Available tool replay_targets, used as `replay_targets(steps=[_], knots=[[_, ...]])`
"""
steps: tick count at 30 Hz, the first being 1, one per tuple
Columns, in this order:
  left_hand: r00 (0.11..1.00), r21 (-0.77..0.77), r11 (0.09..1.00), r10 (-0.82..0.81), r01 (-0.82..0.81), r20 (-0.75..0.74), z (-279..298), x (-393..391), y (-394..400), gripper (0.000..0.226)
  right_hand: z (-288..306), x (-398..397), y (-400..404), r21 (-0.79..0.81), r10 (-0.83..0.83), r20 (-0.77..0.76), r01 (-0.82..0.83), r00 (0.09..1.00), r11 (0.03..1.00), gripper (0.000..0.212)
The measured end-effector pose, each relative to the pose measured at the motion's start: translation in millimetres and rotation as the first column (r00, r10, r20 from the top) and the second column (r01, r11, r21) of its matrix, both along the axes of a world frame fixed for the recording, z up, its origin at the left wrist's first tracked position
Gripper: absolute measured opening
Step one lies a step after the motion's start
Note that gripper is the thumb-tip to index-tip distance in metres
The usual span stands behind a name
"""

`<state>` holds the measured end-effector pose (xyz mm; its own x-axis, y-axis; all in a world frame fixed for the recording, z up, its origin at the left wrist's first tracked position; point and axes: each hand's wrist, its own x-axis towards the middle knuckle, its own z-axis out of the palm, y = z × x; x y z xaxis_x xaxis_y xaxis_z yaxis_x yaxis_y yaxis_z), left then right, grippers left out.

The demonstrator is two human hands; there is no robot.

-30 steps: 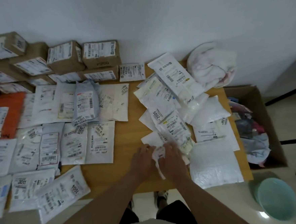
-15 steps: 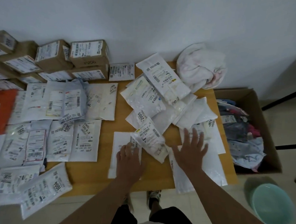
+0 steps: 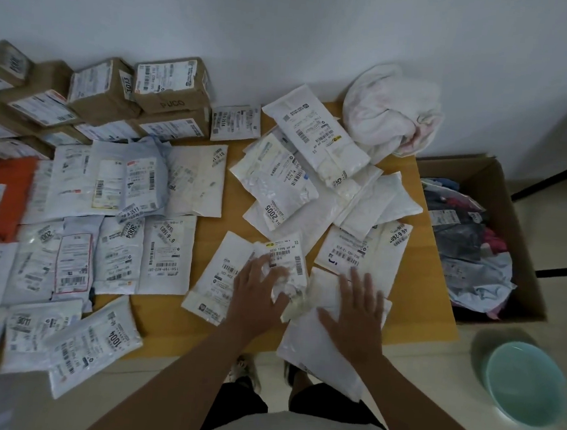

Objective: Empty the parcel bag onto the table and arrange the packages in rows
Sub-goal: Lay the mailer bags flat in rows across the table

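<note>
The small crinkled packet (image 3: 286, 268) with the barcode label lies near the front edge of the table (image 3: 413, 311), its long axis running away from the person and leaning a little left, its left side overlapping a flat white envelope (image 3: 219, 274). The left hand (image 3: 258, 292) rests on that overlap, fingers loosely bent over the packet's lower part; whether they pinch it I cannot tell. The right hand (image 3: 358, 302) lies apart from it, just right of the packet, fingers spread and pressed flat on a large white mailer (image 3: 326, 348) that hangs over the table's edge. So the left hand is nearer, and the bare wood just beside the last ordered packages (image 3: 167, 253) lies to its left. Behind, the unsorted heap (image 3: 311, 183) waits.
</note>
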<state>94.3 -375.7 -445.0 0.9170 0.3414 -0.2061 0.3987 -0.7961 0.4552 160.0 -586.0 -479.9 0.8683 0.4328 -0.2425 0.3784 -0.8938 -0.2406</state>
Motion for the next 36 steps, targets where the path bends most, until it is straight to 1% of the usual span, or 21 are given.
replay_targets(steps=[2, 3, 4, 6, 7, 8, 10, 11, 14, 17, 19, 21, 23, 25, 27, 29, 31, 32, 34, 35, 36], knots=[[0.996, 0.07, 0.997, -0.032, 0.026, 0.087, -1, -2, -2, 0.052, 3, 5, -6, -0.03, -0.194, 0.016, 0.195, 0.981, 0.98, 0.092], [0.992, 0.093, 0.994, -0.072, 0.062, 0.108, -3, -3, -6, 0.053, 3, 5, -7, -0.047, -0.241, 0.008, 0.241, 0.971, 0.969, 0.094], [0.985, 0.106, 0.986, -0.136, 0.125, 0.102, -6, -4, -11, 0.055, 3, 5, -7, -0.066, -0.249, -0.009, 0.248, 0.968, 0.967, 0.095], [0.966, 0.125, 0.959, -0.26, 0.256, 0.011, -10, -7, -23, 0.06, 3, 13, -6, -0.089, -0.243, -0.066, 0.237, 0.968, 0.967, 0.094], [0.96, 0.122, 0.952, -0.277, 0.279, -0.035, -11, -9, -28, 0.061, 5, 18, -2, -0.113, -0.234, -0.095, 0.223, 0.968, 0.968, 0.092], [0.963, 0.112, 0.957, -0.264, 0.269, -0.055, -12, -8, -31, 0.06, 8, 23, 2, -0.141, -0.217, -0.115, 0.2, 0.969, 0.97, 0.086], [0.976, 0.088, 0.973, -0.21, 0.214, -0.051, -8, -5, -34, 0.053, 15, 31, 11, -0.18, -0.185, -0.065, 0.171, 0.981, 0.969, 0.07], [0.981, 0.084, 0.978, -0.188, 0.191, -0.04, -6, -3, -35, 0.048, 22, 36, 14, -0.191, -0.185, -0.038, 0.175, 0.982, 0.966, 0.062], [0.988, 0.089, 0.984, -0.153, 0.154, -0.018, -4, 0, -32, 0.032, 46, 54, 22, -0.218, -0.206, -0.05, 0.191, 0.977, 0.957, 0.043], [0.994, 0.048, 0.993, -0.109, 0.107, 0.032, -4, -2, -26, 0.026, 83, 64, 30, -0.087, -0.242, 0.097, 0.251, 0.965, 0.964, 0.032], [0.998, -0.043, 0.999, -0.002, 0.005, 0.062, 0, 2, -21, 0.03, 109, 65, 38, 0.08, -0.25, 0.318, 0.237, 0.914, 0.968, 0.025], [0.979, -0.16, 0.973, 0.182, -0.166, 0.095, 11, 9, -15, 0.042, 125, 58, 47, 0.184, -0.201, 0.54, 0.119, 0.817, 0.976, 0.02], [0.931, -0.246, 0.91, 0.359, -0.335, 0.063, 21, 14, -6, 0.041, 129, 43, 56, 0.215, -0.121, 0.588, -0.01, 0.8, 0.977, 0.023], [0.908, -0.182, 0.895, 0.418, -0.408, 0.019, 23, 9, 5, 0.03, 113, 18, 57, 0.213, -0.04, 0.555, -0.096, 0.831, 0.972, 0.026], [0.924, -0.082, 0.92, 0.382, -0.382, -0.02, 23, -4, 18, 0.033, 88, -11, 48, 0.14, 0.051, 0.495, -0.137, 0.868, 0.981, 0.026], [0.952, -0.003, 0.962, 0.269, -0.272, -0.145, 18, -20, 30, 0.048, 61, -36, 29, 0.06, 0.088, 0.413, -0.124, 0.906, 0.99, 0.026], [0.954, 0.053, 0.993, 0.112, -0.101, -0.279, 10, -37, 41, 0.06, 40, -55, 14, -0.031, 0.089, 0.312, -0.084, 0.946, 0.996, 0.036], [0.949, 0.054, 0.998, 0.05, -0.035, -0.312, 6, -45, 45, 0.064, 34, -61, 8, -0.093, 0.083, 0.223, -0.063, 0.971, 0.994, 0.046], [0.946, 0.039, 0.999, -0.01, 0.024, -0.323, 2, -54, 49, 0.07, 32, -65, 8, -0.185, 0.013, 0.019, -0.009, 1.0, 0.983, 0.066], [0.944, 0.058, 0.998, -0.017, 0.038, -0.33, 3, -56, 50, 0.072, 35, -64, 13, -0.202, -0.021, -0.029, 0.015, 0.999, 0.979, 0.071], [0.941, 0.097, 0.994, -0.014, 0.05, -0.338, 4, -56, 49, 0.072, 39, -63, 20, -0.184, -0.031, -0.018, 0.027, 0.999, 0.983, 0.071]])
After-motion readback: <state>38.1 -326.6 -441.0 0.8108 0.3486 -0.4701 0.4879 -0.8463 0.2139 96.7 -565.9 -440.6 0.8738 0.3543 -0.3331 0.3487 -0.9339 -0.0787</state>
